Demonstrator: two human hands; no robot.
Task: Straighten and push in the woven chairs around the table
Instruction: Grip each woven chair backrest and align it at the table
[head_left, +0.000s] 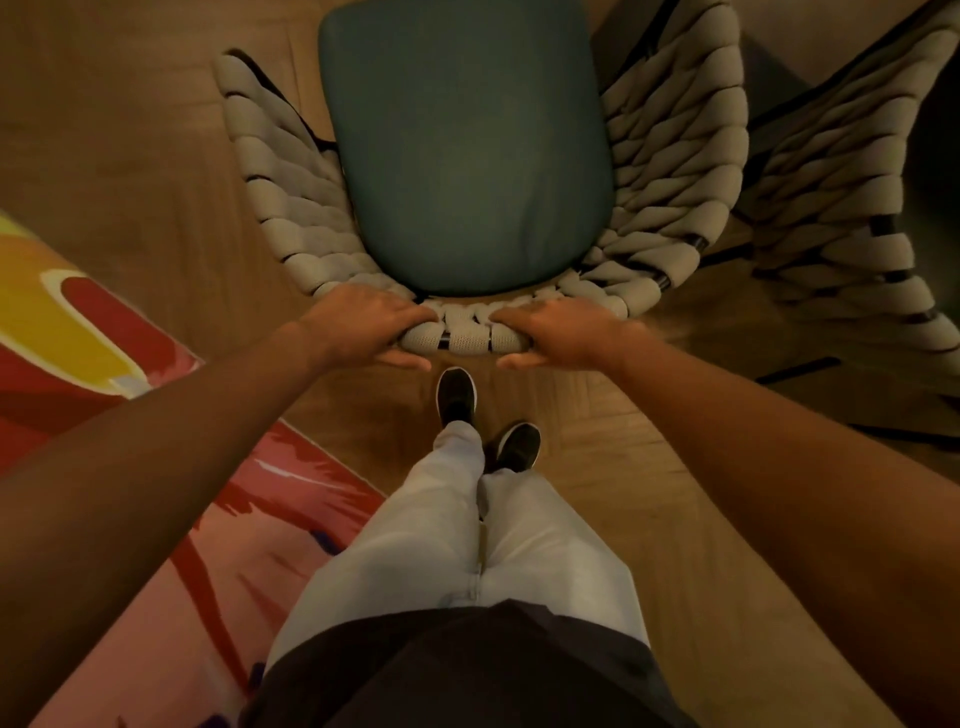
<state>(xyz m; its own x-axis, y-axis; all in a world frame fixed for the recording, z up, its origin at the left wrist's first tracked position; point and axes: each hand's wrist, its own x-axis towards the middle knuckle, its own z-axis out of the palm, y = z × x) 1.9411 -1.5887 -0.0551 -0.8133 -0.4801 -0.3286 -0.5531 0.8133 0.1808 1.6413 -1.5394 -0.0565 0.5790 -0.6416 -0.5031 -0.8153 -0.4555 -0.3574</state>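
Both hands grip the top rail of the woven chair (670, 171) at the middle of its curved back. The left hand (363, 325) lies over the rail with its fingers curled down the inner side toward the seat and its thumb pressed along the outer face — a full clasp round the padded weave. The right hand (563, 332) mirrors it just beside, fingers hooked over the rail's inner side, thumb stretched along the outside edge. A short stretch of bare weave shows between the two hands.

The chair stands on the wooden floor (130, 135) directly ahead of the person, its back nearest them, its teal seat cushion (467, 150) reaching toward the top of the view. A second woven chair (841, 208) stands just beside it on the right, its armrest close to the first chair's side; whether they touch cannot be told.

The person's dark shoes (456, 395) stand on the floor just behind the chair back. A brightly coloured rug (78, 332) covers the floor at the left.
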